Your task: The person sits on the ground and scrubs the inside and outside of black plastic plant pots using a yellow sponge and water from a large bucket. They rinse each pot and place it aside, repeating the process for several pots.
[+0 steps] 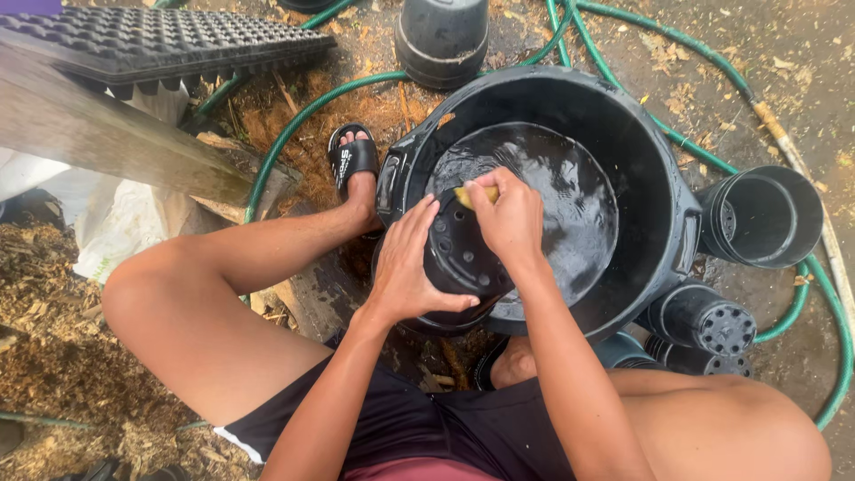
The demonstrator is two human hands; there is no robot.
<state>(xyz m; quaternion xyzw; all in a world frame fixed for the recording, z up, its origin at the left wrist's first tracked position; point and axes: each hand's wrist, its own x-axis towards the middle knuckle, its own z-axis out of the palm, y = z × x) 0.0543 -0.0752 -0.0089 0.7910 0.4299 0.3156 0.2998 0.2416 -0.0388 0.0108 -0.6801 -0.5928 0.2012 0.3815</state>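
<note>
My left hand (411, 267) grips a black plastic plant pot (461, 258) by its side, bottom with drain holes turned toward me. My right hand (508, 214) presses a small yellow sponge (467, 196) against the pot's bottom. Both hands are over the near rim of a large black tub (663, 205) that holds dark water (561, 187).
More black pots lie right of the tub (761, 216), (704, 319), and one stands upside down behind it (443, 36). A green hose (294, 125) loops over the dirt. A black seedling tray (160, 40) rests on a plank at top left. My sandalled foot (354, 165) is beside the tub.
</note>
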